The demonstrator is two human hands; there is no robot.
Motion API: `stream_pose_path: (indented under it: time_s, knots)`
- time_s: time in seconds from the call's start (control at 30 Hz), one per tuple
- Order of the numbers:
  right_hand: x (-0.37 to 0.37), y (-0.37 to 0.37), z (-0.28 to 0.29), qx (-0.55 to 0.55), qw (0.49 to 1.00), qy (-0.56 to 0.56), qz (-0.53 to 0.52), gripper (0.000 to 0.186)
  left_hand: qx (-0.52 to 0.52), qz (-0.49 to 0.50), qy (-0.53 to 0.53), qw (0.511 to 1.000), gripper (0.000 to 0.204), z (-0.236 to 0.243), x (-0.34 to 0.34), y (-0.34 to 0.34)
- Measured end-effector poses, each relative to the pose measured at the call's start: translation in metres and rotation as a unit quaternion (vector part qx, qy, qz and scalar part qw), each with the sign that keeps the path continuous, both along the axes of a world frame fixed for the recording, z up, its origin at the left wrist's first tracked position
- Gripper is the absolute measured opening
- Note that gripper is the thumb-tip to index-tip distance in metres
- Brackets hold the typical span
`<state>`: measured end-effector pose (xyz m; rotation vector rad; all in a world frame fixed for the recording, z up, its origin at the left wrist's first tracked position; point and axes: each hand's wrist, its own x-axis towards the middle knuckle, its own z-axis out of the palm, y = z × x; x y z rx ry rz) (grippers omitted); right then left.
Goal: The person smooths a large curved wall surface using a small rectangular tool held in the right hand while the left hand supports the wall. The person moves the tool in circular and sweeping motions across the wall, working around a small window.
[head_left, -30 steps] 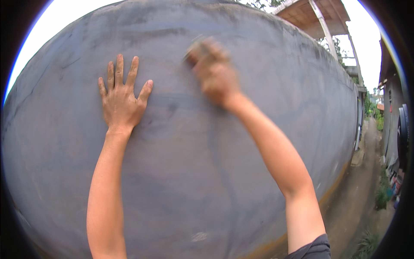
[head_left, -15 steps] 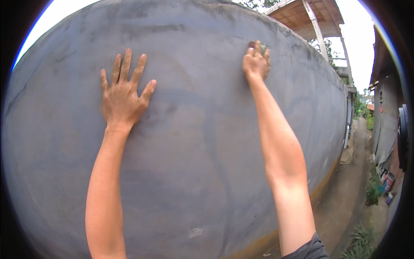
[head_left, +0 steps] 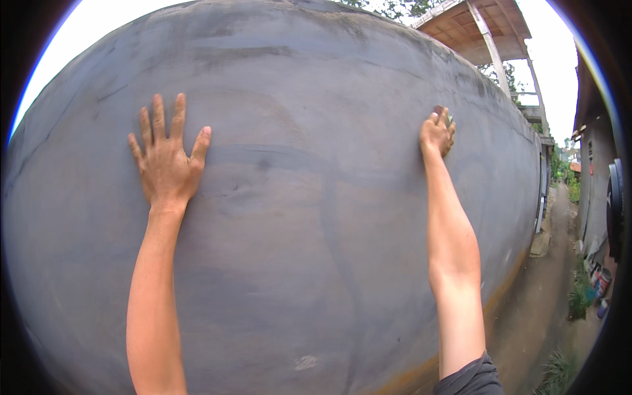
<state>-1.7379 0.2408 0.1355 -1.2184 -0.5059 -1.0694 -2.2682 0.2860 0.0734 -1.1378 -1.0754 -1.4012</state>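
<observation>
A tall grey plastered wall [head_left: 263, 230] fills most of the view. My left hand [head_left: 168, 164] lies flat against it on the left, fingers spread and pointing up, holding nothing. Higher up on the right, my right hand [head_left: 437, 137] is closed around a small block [head_left: 438, 110] and presses it to the wall. The block looks dark red at one end and greenish at the other; most of it is hidden by the fingers, and I cannot make out its exact kind. Dust-like smudges mark my fingers.
A narrow path [head_left: 536, 296] runs along the wall on the right. Across it stand a building [head_left: 592, 178], plants [head_left: 579, 289] and a few containers [head_left: 601, 282]. A roofed structure [head_left: 474, 33] with posts rises behind the wall's top right. Cracks and darker streaks cross the plaster.
My right hand has slid right and downward along the wall with the block in it. My left hand has shifted left, still flat. The view has tilted slightly.
</observation>
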Motion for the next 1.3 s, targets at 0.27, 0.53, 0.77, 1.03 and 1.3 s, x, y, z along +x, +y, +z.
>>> stream_pose_path:
  time_s: [0.27, 0.53, 0.77, 1.03, 1.3]
  knots:
    - [-0.279, 0.023, -0.029, 0.007, 0.852, -0.509, 0.123, 0.037, 0.005, 0.022, 0.102, 0.995, 0.071, 0.002, -0.029, 0.004]
    - [-0.096, 0.008, 0.038, 0.053, 0.983, -0.172, -0.032, 0.043, 0.009, 0.026, -0.007, 1.0, 0.073, 0.006, -0.01, 0.009]
    - [-0.314, 0.058, 0.001, 0.048, 0.854, -0.505, 0.111, 0.036, 0.036, 0.032, 0.047, 0.998, 0.073, -0.004, -0.05, 0.027]
    - [-0.232, 0.041, 0.05, -0.073, 0.921, -0.37, 0.103, 0.064, 0.017, 0.023, 0.008, 1.0, 0.075, -0.002, -0.033, 0.029]
    - [-0.152, 0.028, 0.06, -0.012, 0.973, -0.229, 0.003, 0.057, 0.018, -0.01, 0.017, 1.0, 0.071, -0.009, -0.018, 0.01]
